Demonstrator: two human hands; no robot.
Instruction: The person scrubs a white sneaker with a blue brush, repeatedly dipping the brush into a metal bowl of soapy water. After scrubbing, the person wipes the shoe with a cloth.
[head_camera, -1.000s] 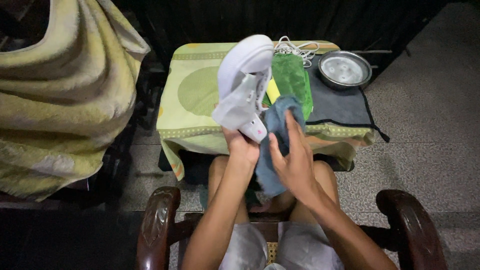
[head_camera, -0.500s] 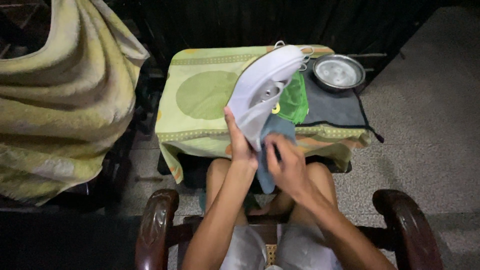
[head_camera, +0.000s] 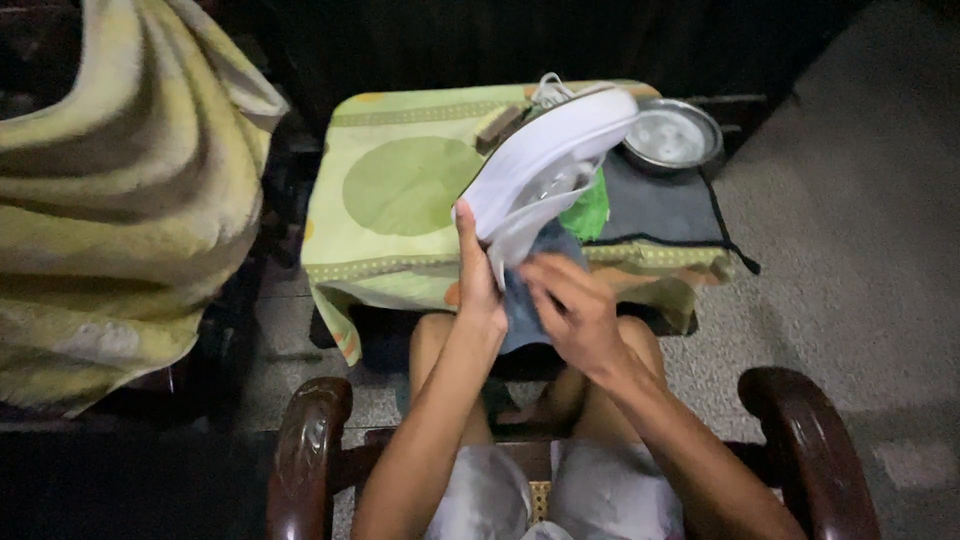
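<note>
My left hand (head_camera: 478, 275) grips a white sneaker (head_camera: 545, 170) by its heel, holding it tilted with the sole turned up and the toe pointing away to the right. My right hand (head_camera: 570, 310) presses a blue-grey cloth (head_camera: 525, 300) against the shoe's side just below the heel. Both hands are raised above my knees, in front of the small table (head_camera: 400, 190). The cloth hangs down between my hands and part of it is hidden behind my right hand.
The table wears a green-yellow patterned cloth. On it lie a round metal bowl (head_camera: 672, 135), a dark mat (head_camera: 650, 205), a green item (head_camera: 590, 210) and a small brown brush (head_camera: 500, 125). A yellow-striped blanket (head_camera: 120, 200) hangs at the left. Wooden chair arms (head_camera: 305, 450) flank my legs.
The sneaker has swung from toe-left to toe-right, with its sole now facing up. My right hand with the cloth has dropped lower, under the heel.
</note>
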